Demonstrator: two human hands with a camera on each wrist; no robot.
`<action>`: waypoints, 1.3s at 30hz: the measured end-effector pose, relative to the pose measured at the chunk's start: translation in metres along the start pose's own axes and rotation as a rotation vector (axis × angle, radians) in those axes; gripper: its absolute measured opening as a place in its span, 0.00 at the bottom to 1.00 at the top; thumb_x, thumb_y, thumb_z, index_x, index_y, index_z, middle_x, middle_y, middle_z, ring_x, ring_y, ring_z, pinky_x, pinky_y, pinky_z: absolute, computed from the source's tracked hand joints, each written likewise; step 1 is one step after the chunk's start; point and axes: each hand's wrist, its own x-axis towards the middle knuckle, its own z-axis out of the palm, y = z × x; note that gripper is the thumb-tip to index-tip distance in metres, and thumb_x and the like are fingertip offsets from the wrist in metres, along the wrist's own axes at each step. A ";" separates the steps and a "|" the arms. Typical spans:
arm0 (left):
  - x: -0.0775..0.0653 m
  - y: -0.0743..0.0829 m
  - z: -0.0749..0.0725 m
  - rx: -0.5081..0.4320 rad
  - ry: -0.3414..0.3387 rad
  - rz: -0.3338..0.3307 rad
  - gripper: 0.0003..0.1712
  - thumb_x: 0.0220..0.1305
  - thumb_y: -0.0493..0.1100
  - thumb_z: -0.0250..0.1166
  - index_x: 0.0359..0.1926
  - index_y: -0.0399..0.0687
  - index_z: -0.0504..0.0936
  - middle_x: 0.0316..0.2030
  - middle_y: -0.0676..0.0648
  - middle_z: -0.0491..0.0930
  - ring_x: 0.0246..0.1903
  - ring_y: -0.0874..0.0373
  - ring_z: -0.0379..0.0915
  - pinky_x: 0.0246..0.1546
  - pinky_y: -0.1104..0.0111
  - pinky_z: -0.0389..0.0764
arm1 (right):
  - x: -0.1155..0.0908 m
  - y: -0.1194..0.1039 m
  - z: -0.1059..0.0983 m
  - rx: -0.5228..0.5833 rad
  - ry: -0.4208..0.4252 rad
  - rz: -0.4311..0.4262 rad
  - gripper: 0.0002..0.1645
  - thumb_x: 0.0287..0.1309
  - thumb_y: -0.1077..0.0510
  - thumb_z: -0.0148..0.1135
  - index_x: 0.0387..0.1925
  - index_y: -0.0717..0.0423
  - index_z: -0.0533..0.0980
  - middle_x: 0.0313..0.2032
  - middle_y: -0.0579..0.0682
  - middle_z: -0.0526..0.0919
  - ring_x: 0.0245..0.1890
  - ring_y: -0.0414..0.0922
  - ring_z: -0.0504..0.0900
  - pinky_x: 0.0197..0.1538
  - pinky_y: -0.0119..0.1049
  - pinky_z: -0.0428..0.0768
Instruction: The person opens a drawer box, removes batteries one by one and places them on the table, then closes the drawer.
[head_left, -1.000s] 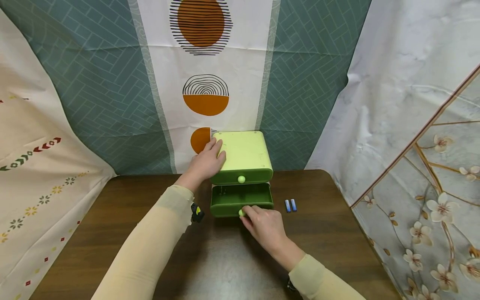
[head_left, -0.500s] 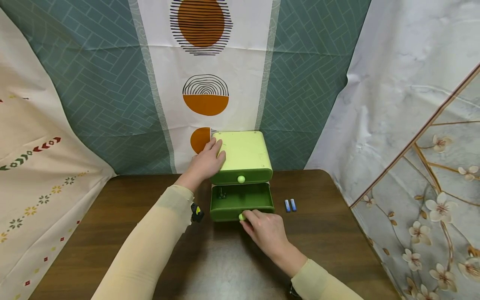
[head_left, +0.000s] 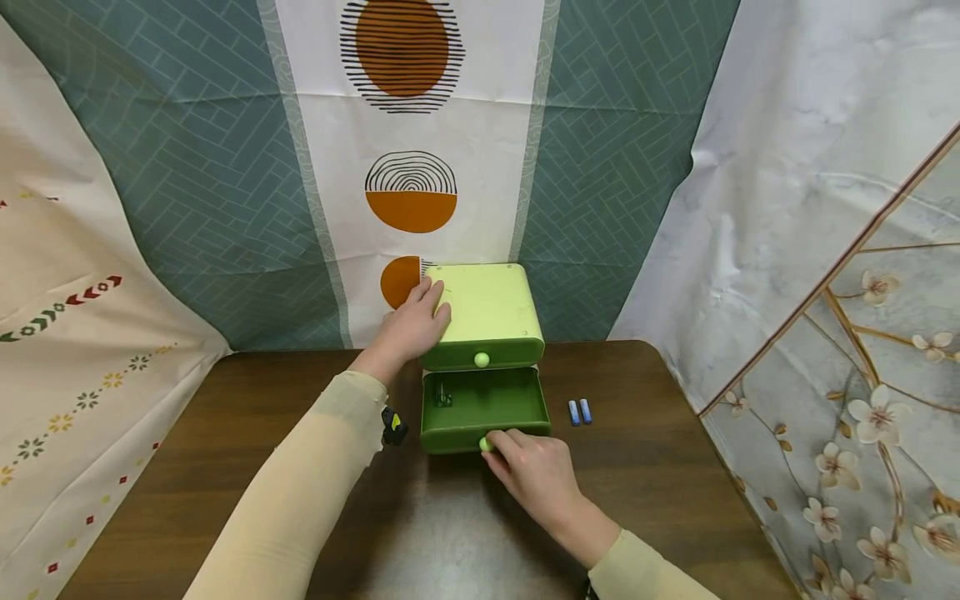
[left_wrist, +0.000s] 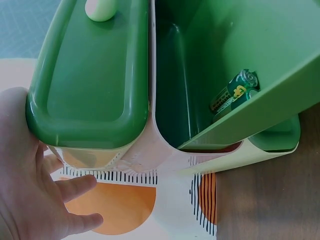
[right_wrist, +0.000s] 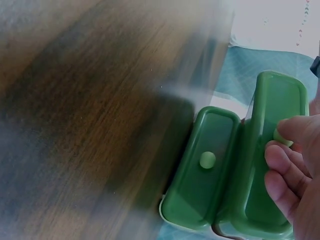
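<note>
A small drawer cabinet (head_left: pixel 487 300) with a light green top and dark green fronts stands at the back of the table. Its middle drawer (head_left: pixel 487 442) is pulled out, while the upper drawer (left_wrist: pixel 95 75) is closed. My right hand (head_left: pixel 536 471) pinches the round light green knob (right_wrist: pixel 283 139) of the pulled drawer between thumb and fingers. With fingers extended, my left hand (head_left: pixel 412 325) rests against the cabinet's top left side. Inside the open drawer, at its left, lie two green batteries (left_wrist: pixel 234 95), partly hidden by the drawer wall in the left wrist view.
Two blue batteries (head_left: pixel 580 412) lie side by side on the brown table (head_left: pixel 630 467), right of the cabinet. A lower drawer (right_wrist: pixel 200 175) with its own knob is closed. Patterned cloth (head_left: pixel 615 167) hangs behind the table and along both sides.
The middle drawer has slid further out toward me, with my right hand moving back on its knob. More of its inside and the batteries show. My left hand has stayed in place.
</note>
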 end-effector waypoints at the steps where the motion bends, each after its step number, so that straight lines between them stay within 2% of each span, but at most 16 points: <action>1: 0.000 0.000 0.000 0.002 0.001 0.000 0.40 0.88 0.60 0.36 0.92 0.54 0.48 0.90 0.45 0.41 0.87 0.44 0.41 0.78 0.31 0.53 | 0.000 -0.001 0.000 0.003 0.000 -0.001 0.15 0.58 0.54 0.87 0.41 0.48 0.86 0.31 0.40 0.89 0.24 0.37 0.87 0.21 0.34 0.77; 21: 0.000 -0.001 0.001 -0.001 0.001 -0.007 0.40 0.88 0.61 0.36 0.92 0.54 0.48 0.90 0.45 0.41 0.87 0.45 0.40 0.78 0.32 0.53 | -0.012 -0.008 -0.003 0.013 0.010 -0.011 0.15 0.57 0.55 0.87 0.40 0.48 0.86 0.31 0.40 0.89 0.24 0.37 0.88 0.23 0.35 0.81; 28: -0.001 0.001 0.001 -0.004 0.006 -0.006 0.40 0.88 0.62 0.36 0.92 0.54 0.49 0.90 0.45 0.41 0.87 0.43 0.43 0.78 0.32 0.54 | -0.016 -0.009 -0.001 0.002 0.026 -0.016 0.14 0.57 0.54 0.87 0.40 0.48 0.87 0.32 0.40 0.90 0.25 0.38 0.88 0.23 0.35 0.82; 32: -0.001 0.001 0.001 -0.009 0.006 -0.002 0.40 0.88 0.61 0.36 0.92 0.53 0.49 0.90 0.45 0.41 0.87 0.44 0.41 0.78 0.32 0.54 | -0.018 -0.009 0.000 0.004 0.012 -0.004 0.13 0.59 0.54 0.85 0.41 0.48 0.87 0.32 0.40 0.90 0.26 0.38 0.89 0.23 0.36 0.82; 39: 0.000 0.000 0.001 -0.009 -0.006 0.001 0.40 0.89 0.61 0.36 0.92 0.54 0.47 0.90 0.45 0.39 0.88 0.44 0.39 0.78 0.32 0.53 | -0.019 -0.009 0.000 0.008 0.024 0.000 0.14 0.58 0.54 0.86 0.41 0.48 0.87 0.33 0.40 0.91 0.26 0.38 0.89 0.23 0.35 0.82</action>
